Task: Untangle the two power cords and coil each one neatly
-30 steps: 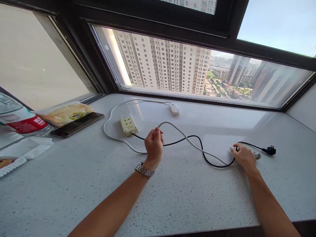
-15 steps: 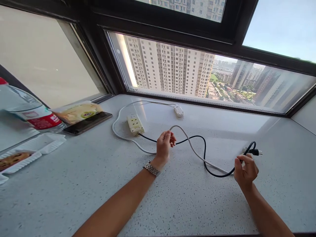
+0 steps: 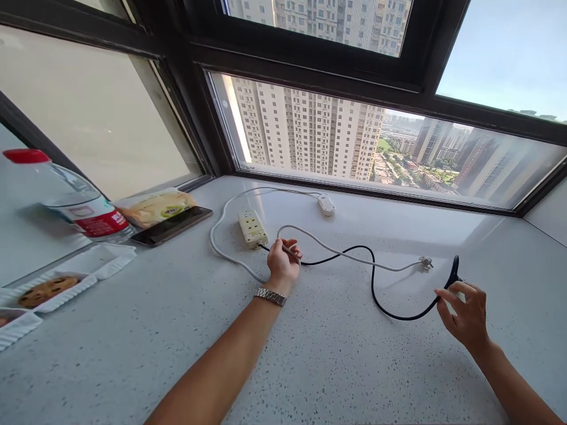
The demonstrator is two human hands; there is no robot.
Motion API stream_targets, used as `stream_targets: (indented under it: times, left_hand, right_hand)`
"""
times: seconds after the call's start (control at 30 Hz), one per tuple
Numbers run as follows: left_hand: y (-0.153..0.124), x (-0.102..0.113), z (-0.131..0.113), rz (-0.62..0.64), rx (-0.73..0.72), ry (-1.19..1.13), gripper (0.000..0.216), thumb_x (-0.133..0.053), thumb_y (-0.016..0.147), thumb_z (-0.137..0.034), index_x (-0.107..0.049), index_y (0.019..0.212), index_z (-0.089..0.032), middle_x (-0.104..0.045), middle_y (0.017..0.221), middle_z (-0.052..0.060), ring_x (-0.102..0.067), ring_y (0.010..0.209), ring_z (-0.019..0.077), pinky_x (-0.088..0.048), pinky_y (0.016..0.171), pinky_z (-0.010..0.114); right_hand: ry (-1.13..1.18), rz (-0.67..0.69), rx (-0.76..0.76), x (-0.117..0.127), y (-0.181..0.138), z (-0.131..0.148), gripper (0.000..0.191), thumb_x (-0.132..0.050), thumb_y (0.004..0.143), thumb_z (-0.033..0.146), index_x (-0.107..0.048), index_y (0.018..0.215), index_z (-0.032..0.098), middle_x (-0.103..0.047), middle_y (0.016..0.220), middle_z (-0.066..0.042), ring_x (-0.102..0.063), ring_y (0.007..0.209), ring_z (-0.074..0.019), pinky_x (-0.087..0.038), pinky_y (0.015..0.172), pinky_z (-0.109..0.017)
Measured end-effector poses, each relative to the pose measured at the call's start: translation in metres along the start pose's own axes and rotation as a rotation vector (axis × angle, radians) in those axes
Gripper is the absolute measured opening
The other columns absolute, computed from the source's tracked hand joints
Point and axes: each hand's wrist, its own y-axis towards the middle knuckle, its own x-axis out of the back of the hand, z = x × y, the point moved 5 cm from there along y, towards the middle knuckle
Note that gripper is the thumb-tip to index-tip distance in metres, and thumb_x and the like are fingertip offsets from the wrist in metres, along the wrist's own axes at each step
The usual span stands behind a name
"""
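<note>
My left hand (image 3: 283, 264) is closed around a white cord (image 3: 325, 239), which bends up and over the fingers. Its white plug (image 3: 426, 264) lies on the speckled countertop, and the other end leads to a small white socket block (image 3: 326, 205) by the window. My right hand (image 3: 465, 313) has thumb and forefinger at a black cord (image 3: 401, 319), close to its plug end, which the fingers partly hide. The black cord crosses under the white one and runs behind my left hand to a cream power strip (image 3: 253, 229).
To the left stand a red-capped plastic bottle (image 3: 95, 212), a soft yellow packet (image 3: 157, 208) and a dark phone (image 3: 172, 225). A white plastic tray (image 3: 113, 260) with cookies (image 3: 48, 290) lies nearer. Dark window frames (image 3: 310, 65) border the counter's far side.
My left hand has drawn the white cord leftward, and its plug has come away from my right hand. The right hand has shifted right and its fingers have loosened. The view has tilted slightly.
</note>
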Motion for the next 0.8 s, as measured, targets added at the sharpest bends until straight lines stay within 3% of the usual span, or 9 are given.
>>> stream_targets:
  times: [0.13,0.23,0.33,0.43,0.53,0.6,0.67,0.8]
  left_hand:
    - [-0.002,-0.004,-0.002,0.125,-0.012,0.015,0.023,-0.052,0.084,-0.031,-0.039,0.069,-0.02,-0.048,0.05,-0.007,-0.039,0.035,0.0061,-0.028,0.039,0.02]
    - [-0.011,-0.012,-0.004,0.295,0.013,0.019,0.03,-0.056,0.083,-0.038,-0.04,0.065,-0.019,-0.033,0.043,-0.01,-0.026,0.032,0.0046,-0.021,0.035,0.019]
    - [-0.021,-0.017,-0.007,0.394,0.036,0.011,0.042,-0.057,0.081,-0.048,-0.036,0.058,-0.019,-0.023,0.04,-0.01,-0.019,0.032,0.0042,-0.017,0.034,0.019]
    - [-0.024,-0.017,-0.008,0.403,0.041,-0.009,0.05,-0.06,0.078,-0.051,-0.03,0.054,-0.019,-0.019,0.04,-0.01,-0.017,0.032,0.004,-0.016,0.034,0.019]
    - [-0.024,-0.017,-0.006,0.399,0.047,-0.011,0.054,-0.062,0.076,-0.051,-0.025,0.053,-0.019,-0.017,0.04,-0.01,-0.015,0.033,0.0038,-0.016,0.034,0.019]
    - [-0.023,-0.016,-0.005,0.409,0.045,0.012,0.055,-0.061,0.076,-0.051,-0.023,0.053,-0.019,-0.016,0.041,-0.01,-0.015,0.033,0.0039,-0.016,0.035,0.02]
    - [-0.022,-0.016,-0.004,0.424,0.041,0.037,0.054,-0.06,0.076,-0.052,-0.023,0.053,-0.02,-0.016,0.041,-0.01,-0.015,0.033,0.004,-0.016,0.035,0.02]
    - [-0.02,-0.015,-0.004,0.437,0.043,0.053,0.053,-0.061,0.075,-0.052,-0.025,0.053,-0.02,-0.016,0.041,-0.01,-0.015,0.033,0.0039,-0.017,0.034,0.019]
  right_hand:
    - [0.041,0.143,0.226,0.004,-0.003,0.029,0.01,-0.058,0.073,0.015,-0.059,0.078,0.024,-0.06,0.089,-0.003,-0.054,0.098,-0.0228,-0.032,0.098,-0.045]
    - [0.118,0.301,0.238,-0.005,0.001,0.048,0.014,-0.05,0.071,0.011,-0.057,0.074,0.022,-0.063,0.081,-0.003,-0.056,0.092,-0.0225,-0.028,0.1,-0.047]
    - [0.166,0.411,0.149,-0.018,0.002,0.053,0.015,-0.045,0.07,0.011,-0.053,0.061,0.02,-0.057,0.062,-0.002,-0.055,0.071,-0.0191,-0.034,0.091,-0.044]
    - [0.189,0.503,0.039,-0.034,-0.004,0.045,0.022,-0.046,0.078,0.016,-0.055,0.058,0.02,-0.05,0.049,0.001,-0.048,0.053,-0.014,-0.041,0.079,-0.037]
    - [0.187,0.534,-0.231,-0.05,-0.008,0.022,0.026,-0.043,0.086,0.029,-0.067,0.084,0.02,-0.06,0.061,-0.002,-0.05,0.047,-0.0124,-0.04,0.055,-0.026]
    - [0.173,0.592,-0.407,-0.063,-0.006,0.007,0.033,-0.041,0.085,0.032,-0.064,0.106,0.021,-0.063,0.072,-0.003,-0.052,0.047,-0.0127,-0.033,0.045,-0.023]
    - [0.176,0.702,-0.484,-0.076,0.0,0.0,0.035,-0.044,0.081,0.028,-0.064,0.11,0.023,-0.063,0.072,-0.001,-0.054,0.051,-0.0136,-0.03,0.045,-0.021]
    - [0.201,0.832,-0.49,-0.092,0.012,-0.003,0.024,-0.05,0.072,0.021,-0.066,0.088,0.023,-0.061,0.064,0.001,-0.056,0.058,-0.015,-0.029,0.05,-0.022]
